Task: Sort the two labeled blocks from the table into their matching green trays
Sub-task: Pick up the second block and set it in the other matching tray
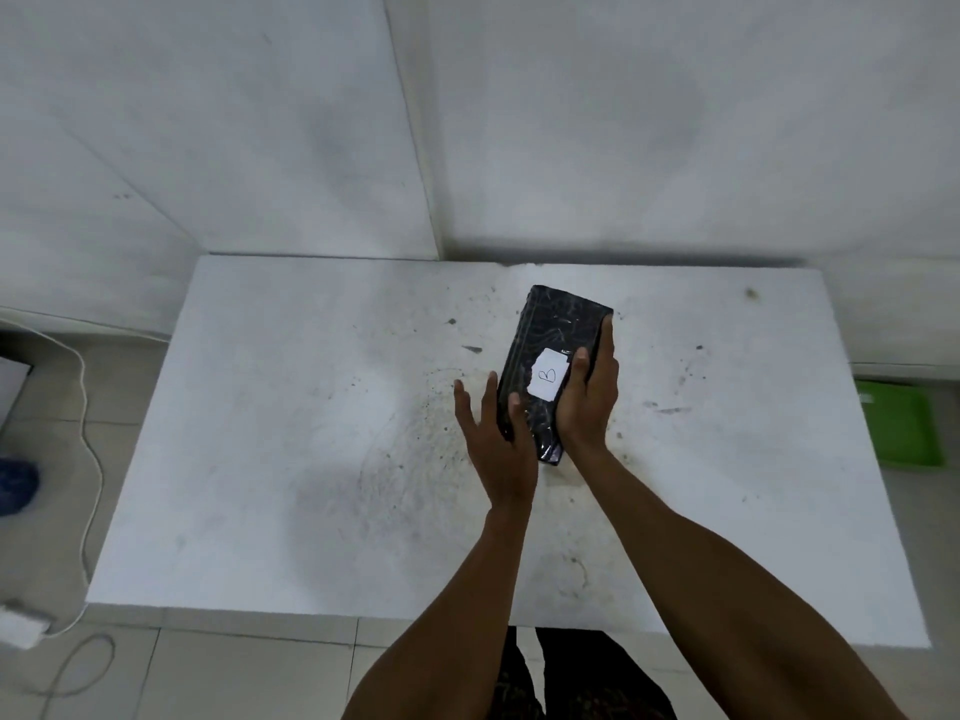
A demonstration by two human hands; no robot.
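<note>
A black block (558,335) wrapped in shiny film lies on the white table (291,433), right of centre, with a white paper label marked "B" (548,375) on top. My right hand (589,402) grips its right long side, fingers along the edge and thumb on top beside the label. My left hand (493,444) presses against the block's near left side with fingers spread. A green tray (901,423) lies on the floor past the table's right edge. No second block is in view.
White walls meet in a corner behind the table. A white cable (85,407) and a white adapter (18,623) lie on the tiled floor at left, next to a blue object (15,485). My legs show below the table's near edge.
</note>
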